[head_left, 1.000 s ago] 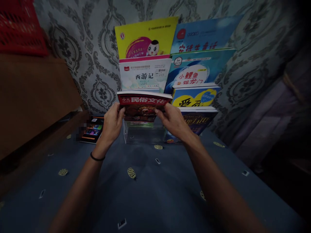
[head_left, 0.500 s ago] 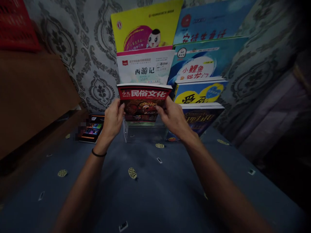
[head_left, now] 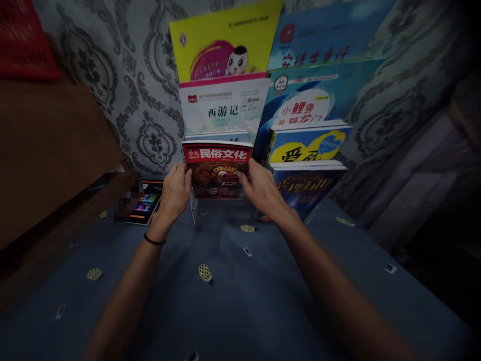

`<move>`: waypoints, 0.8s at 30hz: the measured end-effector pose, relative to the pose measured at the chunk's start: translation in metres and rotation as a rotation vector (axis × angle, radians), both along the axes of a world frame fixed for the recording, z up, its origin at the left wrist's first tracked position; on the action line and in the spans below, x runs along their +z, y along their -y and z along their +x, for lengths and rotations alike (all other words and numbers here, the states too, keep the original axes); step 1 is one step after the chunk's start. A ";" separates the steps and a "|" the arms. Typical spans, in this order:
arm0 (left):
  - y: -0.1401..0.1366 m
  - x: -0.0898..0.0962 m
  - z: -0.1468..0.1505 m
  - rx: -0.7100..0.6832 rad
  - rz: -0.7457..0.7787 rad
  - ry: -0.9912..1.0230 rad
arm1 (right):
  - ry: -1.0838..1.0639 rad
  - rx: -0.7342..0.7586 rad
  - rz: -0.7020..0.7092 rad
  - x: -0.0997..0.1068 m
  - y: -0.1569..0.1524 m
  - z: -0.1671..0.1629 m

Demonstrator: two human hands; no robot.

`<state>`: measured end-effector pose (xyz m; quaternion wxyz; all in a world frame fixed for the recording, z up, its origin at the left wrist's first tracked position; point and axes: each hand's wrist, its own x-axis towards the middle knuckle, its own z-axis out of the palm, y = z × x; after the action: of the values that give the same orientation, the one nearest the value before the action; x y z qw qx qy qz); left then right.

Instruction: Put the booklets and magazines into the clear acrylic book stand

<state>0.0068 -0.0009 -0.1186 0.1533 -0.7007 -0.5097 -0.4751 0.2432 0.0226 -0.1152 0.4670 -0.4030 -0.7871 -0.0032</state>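
Leftmost, a red basket (head_left: 26, 45) shows above a brown box (head_left: 52, 150); next, a dark booklet (head_left: 145, 205) lies on the blue tabletop (head_left: 240, 311). The left hand (head_left: 175, 190) has its fingers clamped on the left edge of the red book (head_left: 216, 183), tilted back at the clear stand's (head_left: 221, 210) front, before a white book (head_left: 221, 108); the right hand's (head_left: 263, 188) fingers clamp its right edge, beside a dark-blue book (head_left: 306, 188).

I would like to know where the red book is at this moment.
In the head view, the red book is just left of centre, held between the left hand and the right hand, in front of the white book.
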 end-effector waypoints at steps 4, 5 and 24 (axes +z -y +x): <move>0.003 0.001 0.003 0.023 -0.057 0.014 | -0.045 -0.063 -0.006 -0.002 0.000 0.001; 0.004 0.002 0.004 0.047 -0.080 0.029 | -0.058 -0.081 -0.008 -0.002 0.000 0.001; 0.009 -0.004 0.019 0.193 -0.147 -0.069 | 0.110 -0.206 -0.013 0.002 0.003 -0.002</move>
<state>0.0256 -0.0100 -0.1229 0.1641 -0.6737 -0.6026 -0.3951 0.2410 0.0192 -0.1129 0.4176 -0.4842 -0.7659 -0.0681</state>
